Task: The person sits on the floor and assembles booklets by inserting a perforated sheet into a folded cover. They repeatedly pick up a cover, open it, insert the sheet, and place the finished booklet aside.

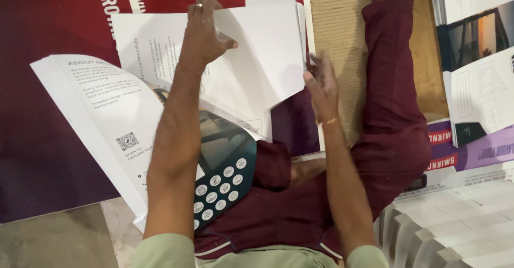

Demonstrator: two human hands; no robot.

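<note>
My left hand (206,30), with a ring on one finger, reaches forward and grips the top edge of a large white sheet (262,64), thumb lying on its folded flap. The sheet rests partly folded over other printed sheets on a dark red banner (48,59). My right hand (321,83) is blurred at the sheet's right edge, fingers spread, a thin bracelet at the wrist; it holds nothing. Under my left forearm lies a brochure with a teal panel of round icons (222,180). To its left a thick stack of printed white sheets (101,113) fans out.
My maroon-trousered legs (391,102) are folded across a woven mat (337,27). Printed sheets and photo brochures (476,43) lie at the right. Rows of folded white brochures (460,225) stand at the bottom right. Bare stone floor (53,241) shows at the bottom left.
</note>
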